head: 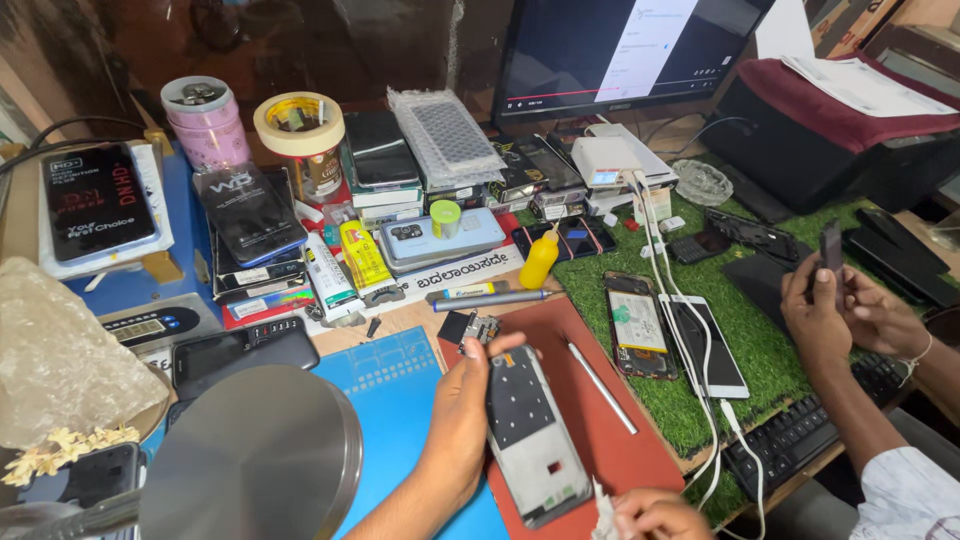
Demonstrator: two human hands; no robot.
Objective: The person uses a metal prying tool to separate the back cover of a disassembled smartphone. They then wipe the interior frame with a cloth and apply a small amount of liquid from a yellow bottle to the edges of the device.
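A pink lidded tin (207, 120) stands at the back of the table (420, 318); its contents are hidden. The left hand (462, 415) closes its grip around an opened phone frame (532, 435), held over a red mat (610, 440) — fingers along its left edge. The right hand (652, 515) pinches a small white scrap (603, 510) by the frame's lower end. Tweezers (600, 372) lie just beside. A yellow squeeze bottle (539, 258) stands behind — a co-worker's hands (845, 315) hold a dark part at right.

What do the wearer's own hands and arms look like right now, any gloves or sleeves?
Both are bare: no gloves, rings or watch show. The left hand and its forearm carry no sleeve in view. Only the knuckles of the right hand show at the bottom edge.
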